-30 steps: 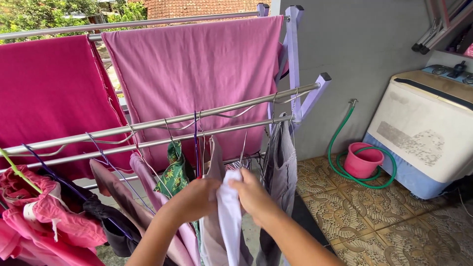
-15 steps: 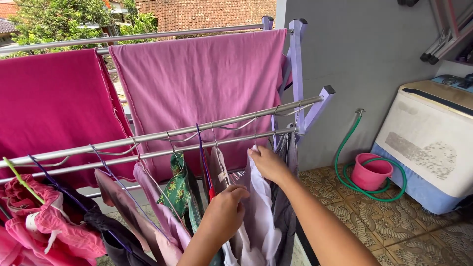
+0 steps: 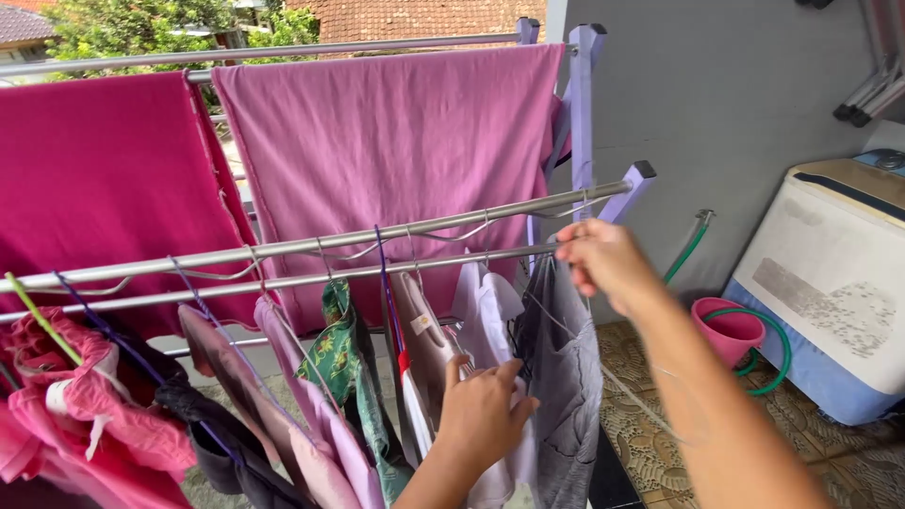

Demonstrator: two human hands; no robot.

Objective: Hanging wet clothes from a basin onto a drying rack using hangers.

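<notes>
A white garment (image 3: 483, 303) hangs on a hanger from the lower steel rail (image 3: 283, 280) of a drying rack. My left hand (image 3: 484, 407) grips the lower part of this white garment, fingers closed on the cloth. Just to its right hangs a grey garment (image 3: 568, 363) on a thin wire hanger. My right hand (image 3: 603, 261) is closed around the top of that wire hanger, at the rail's right end by the lilac rack frame (image 3: 585, 104).
Pink, brown and green patterned clothes (image 3: 341, 349) hang on hangers to the left. Two large pink cloths (image 3: 386, 141) drape over the top rail. At the right stand a washing machine (image 3: 834, 283), a pink bucket (image 3: 728, 332) and a green hose on patterned floor tiles.
My right hand left the top of the white garment and moved right to the grey garment's hanger. The white garment now hangs from the rail. My left hand stays low on it.
</notes>
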